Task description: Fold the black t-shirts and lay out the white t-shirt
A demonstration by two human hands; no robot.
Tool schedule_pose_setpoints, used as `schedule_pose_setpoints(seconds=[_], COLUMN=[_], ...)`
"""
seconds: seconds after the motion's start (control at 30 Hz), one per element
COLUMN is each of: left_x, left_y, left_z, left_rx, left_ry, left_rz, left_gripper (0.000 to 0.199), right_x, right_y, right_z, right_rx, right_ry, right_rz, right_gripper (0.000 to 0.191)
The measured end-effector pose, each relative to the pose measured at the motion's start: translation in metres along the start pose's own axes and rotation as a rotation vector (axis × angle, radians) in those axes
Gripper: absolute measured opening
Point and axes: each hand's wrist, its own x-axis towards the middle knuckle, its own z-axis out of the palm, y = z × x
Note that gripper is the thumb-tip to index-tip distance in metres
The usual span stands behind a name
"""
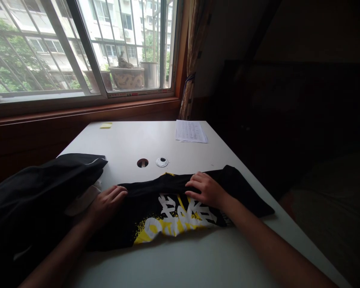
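A black T-shirt (180,212) with a yellow and white print lies folded into a wide strip across the white table. Its far part is turned over, so plain black fabric covers the upper edge of the print. My left hand (109,202) rests on the left end of the fold, fingers together and lying over the cloth. Farther right, my right hand (206,190) lies on the folded band with its fingers stretched and slightly apart. The fabric beneath both palms is hidden. A dark pile of clothing (48,184) sits just left of my left hand.
The white table (132,136) has a cable hole (143,163) and a round cover (162,162) beyond the shirt. Printed sheets (191,131) lie at the far right, a yellow sticky note (106,125) at the far left. A barred window (123,48) and curtain (189,80) stand behind.
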Motion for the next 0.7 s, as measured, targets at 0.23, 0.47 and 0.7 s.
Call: schedule_pose_setpoints(seconds=[0.23,0.47,0.7], left_x=[-0.005,0.006,0.019], left_y=[-0.002,-0.009,-0.02], left_z=[0.002,-0.001,-0.005], left_rx=[-0.089,-0.387,-0.563], left_ry=[0.052,0.136,-0.023], left_rz=[-0.1,-0.384,-0.614], left_gripper=[0.021,0.019,0.026], right_x=[0.067,0.079,0.087], right_y=[-0.044,-0.032,-0.025], right_z=[0.042,0.046,0.059], right_rx=[0.324,0.52,0.429], right_ry=[-0.045,0.021,0.123], right_rz=[0.111,0.376,0.358], right_gripper=[0.015,0.012,0.009])
